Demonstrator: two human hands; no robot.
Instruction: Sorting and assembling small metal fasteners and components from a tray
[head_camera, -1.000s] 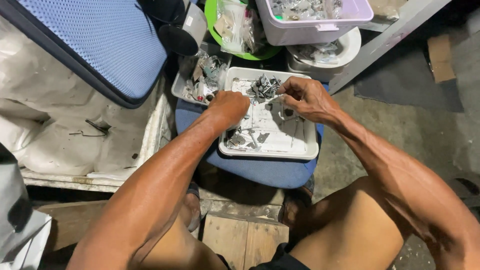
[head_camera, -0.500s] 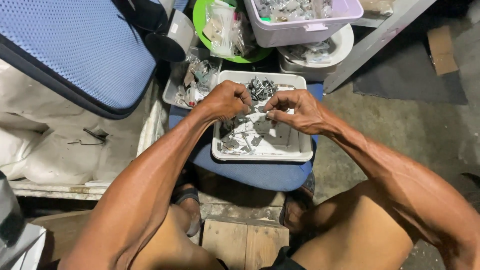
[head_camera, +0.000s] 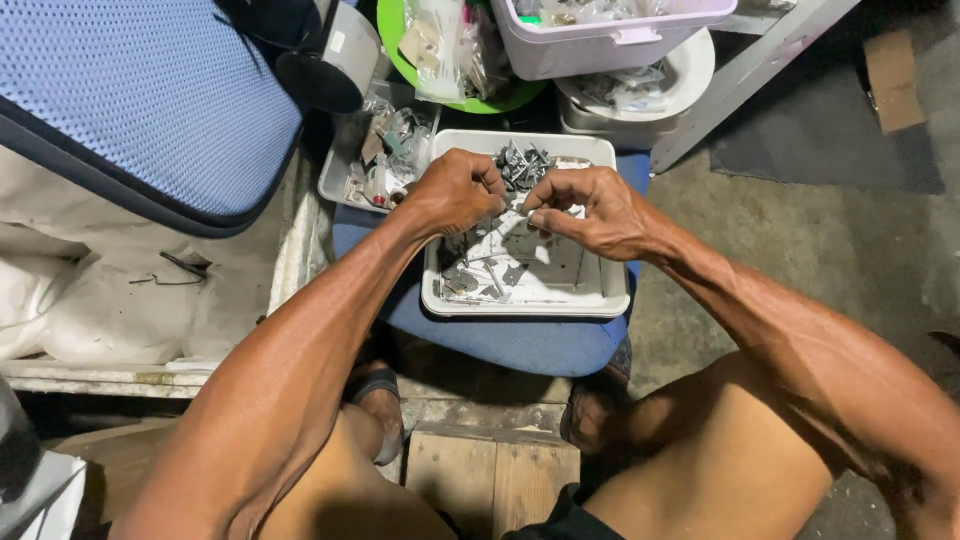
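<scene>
Both hands are now meeting over the far half of the white tray (head_camera: 527, 300), fingertips nearly touching. The left hand (head_camera: 455, 190) is curled tight, its fingers pinched on something small that the knuckles are hiding; the right hand (head_camera: 590, 208) is pinching likewise, thumb against forefinger, and what sits between them is too small to tell. A second ago the hands were apart, the left down among the metal pieces (head_camera: 490, 272) on the tray floor and the right at the heap of dark parts (head_camera: 522, 162) near the far rim; now they are lifting clear and closing on each other, so the picking seems to be giving way to fitting two bits together. The tray is resting on a blue cushion (head_camera: 500, 345). Beyond it are sitting a smaller tray of oddments (head_camera: 375, 160), a green bowl (head_camera: 400, 45) and a lilac tub (head_camera: 600, 45).
</scene>
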